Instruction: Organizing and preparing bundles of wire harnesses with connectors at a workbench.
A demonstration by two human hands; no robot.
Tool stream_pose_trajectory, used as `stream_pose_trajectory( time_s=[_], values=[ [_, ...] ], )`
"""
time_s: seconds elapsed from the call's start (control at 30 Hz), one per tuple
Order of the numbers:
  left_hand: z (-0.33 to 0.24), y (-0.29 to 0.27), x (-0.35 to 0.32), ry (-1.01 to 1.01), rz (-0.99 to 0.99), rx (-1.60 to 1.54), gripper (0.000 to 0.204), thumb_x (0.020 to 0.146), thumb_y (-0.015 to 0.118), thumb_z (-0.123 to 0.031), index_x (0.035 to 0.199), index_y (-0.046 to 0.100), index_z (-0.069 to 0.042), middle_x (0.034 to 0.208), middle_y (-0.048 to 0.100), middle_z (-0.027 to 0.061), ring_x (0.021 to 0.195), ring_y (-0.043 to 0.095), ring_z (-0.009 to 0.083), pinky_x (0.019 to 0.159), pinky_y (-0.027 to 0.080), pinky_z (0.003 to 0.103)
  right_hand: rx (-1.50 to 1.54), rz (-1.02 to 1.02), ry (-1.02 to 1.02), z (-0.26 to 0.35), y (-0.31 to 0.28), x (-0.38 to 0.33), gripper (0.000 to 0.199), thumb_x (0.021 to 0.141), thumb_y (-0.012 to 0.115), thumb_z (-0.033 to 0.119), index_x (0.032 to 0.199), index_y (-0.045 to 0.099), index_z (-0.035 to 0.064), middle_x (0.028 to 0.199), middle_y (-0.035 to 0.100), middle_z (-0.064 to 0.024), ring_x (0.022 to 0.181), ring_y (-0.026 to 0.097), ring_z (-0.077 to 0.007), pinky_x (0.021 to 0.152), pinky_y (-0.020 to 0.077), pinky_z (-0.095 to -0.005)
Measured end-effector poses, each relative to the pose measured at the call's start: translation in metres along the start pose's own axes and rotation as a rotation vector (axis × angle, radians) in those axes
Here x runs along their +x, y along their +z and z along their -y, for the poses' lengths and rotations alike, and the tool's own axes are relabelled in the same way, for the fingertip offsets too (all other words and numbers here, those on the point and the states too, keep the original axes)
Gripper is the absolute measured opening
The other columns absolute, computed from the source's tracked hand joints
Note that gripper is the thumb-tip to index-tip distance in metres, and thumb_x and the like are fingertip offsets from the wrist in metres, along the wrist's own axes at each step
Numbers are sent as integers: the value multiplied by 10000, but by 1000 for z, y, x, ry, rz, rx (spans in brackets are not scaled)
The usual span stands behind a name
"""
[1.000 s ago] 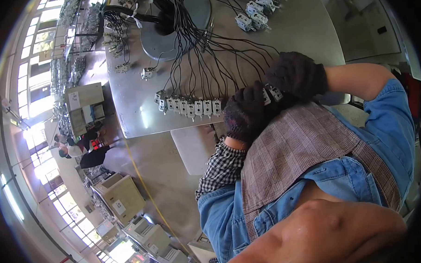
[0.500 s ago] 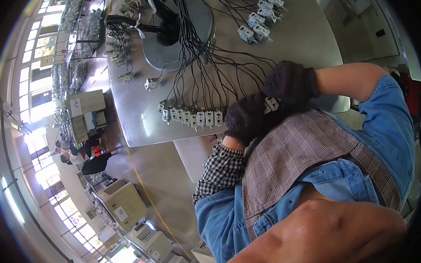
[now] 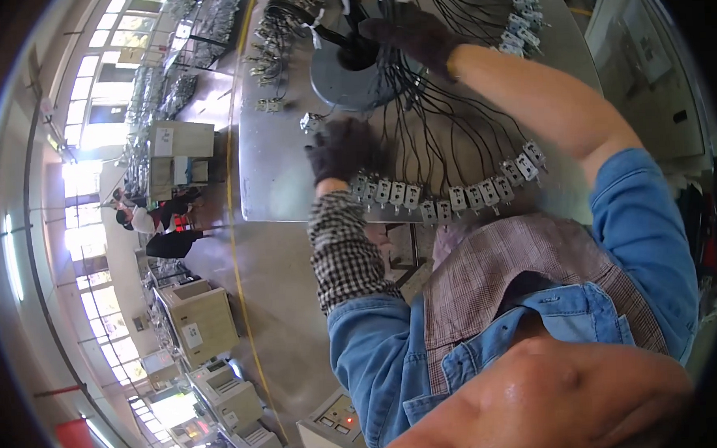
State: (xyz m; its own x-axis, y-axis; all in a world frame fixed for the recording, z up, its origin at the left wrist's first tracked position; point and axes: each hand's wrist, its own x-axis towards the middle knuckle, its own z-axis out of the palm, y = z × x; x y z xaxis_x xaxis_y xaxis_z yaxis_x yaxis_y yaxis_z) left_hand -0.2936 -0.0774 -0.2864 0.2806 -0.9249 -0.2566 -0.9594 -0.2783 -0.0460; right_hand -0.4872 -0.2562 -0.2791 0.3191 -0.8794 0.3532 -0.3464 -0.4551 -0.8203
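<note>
My right hand [image 3: 415, 39], in a dark knit glove, is closed round the upper part of a bundle of thin black cables [image 3: 391, 69] beside the post of a round grey base [image 3: 330, 87]. From there the cables fan out to a curved row of small grey-white, box-shaped connectors [image 3: 473, 196] along the table's near edge. My left hand [image 3: 344, 149], gloved too, hovers at the row's left end, its fingers dark and blurred. Close to its fingertips lies a single connector [image 3: 311, 123]; whether they touch it I cannot tell.
More connectors [image 3: 521, 29] lie at the table's far right, and others [image 3: 270, 57] at the far left. The metal table [image 3: 274, 179] ends close to my apron. Left of it is a floor with a yellow line [image 3: 238, 268], beige machines [image 3: 196, 324] and a person [image 3: 149, 219].
My hands, together at the row's right end before, have parted: the right went up to the cable bundle, the left moved left. Connectors now line the near edge farther right. The view has shifted.
</note>
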Motion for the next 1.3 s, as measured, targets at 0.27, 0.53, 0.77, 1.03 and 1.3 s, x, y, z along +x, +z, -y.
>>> stream_pose_trajectory(
  time_s=[0.27,0.53,0.77,1.03,1.3],
  values=[
    [-16,58,3,337,-6,102,450,962,540,-582,1223,680,-242,1333,665,81,1255,618,357,1026,460,608,482,358,24,-19,1,43,294,978,642,347,964,643,53,797,665,-91,691,697,-224,632,595,-381],
    [37,-28,75,843,-290,191,594,968,618,-491,1429,565,-120,1468,577,94,1340,563,320,1104,468,401,-157,-206,72,-48,-21,47,462,897,664,211,1335,610,75,1245,666,-213,1208,626,-311,1036,487,-419],
    [122,-144,240,293,-546,-192,1027,847,758,-526,1606,256,-49,1615,379,205,1468,410,379,1179,374,447,-266,-516,-47,-61,16,39,599,932,658,188,1486,454,90,1365,621,-194,1218,624,-374,1017,494,-444],
    [120,-150,349,477,-403,-334,551,895,664,-554,1316,680,-199,1248,702,185,1211,639,391,1017,510,473,-604,-326,-104,-78,-1,91,542,975,559,200,1510,477,199,1546,494,-98,1297,596,-320,1107,477,-436],
    [111,-162,271,595,-384,-216,466,902,692,-528,1105,758,-113,997,750,195,997,712,407,842,562,484,-366,102,-263,-112,-11,214,618,884,467,-64,1456,589,136,1408,638,-125,1317,570,-260,1110,425,-390]
  ],
)
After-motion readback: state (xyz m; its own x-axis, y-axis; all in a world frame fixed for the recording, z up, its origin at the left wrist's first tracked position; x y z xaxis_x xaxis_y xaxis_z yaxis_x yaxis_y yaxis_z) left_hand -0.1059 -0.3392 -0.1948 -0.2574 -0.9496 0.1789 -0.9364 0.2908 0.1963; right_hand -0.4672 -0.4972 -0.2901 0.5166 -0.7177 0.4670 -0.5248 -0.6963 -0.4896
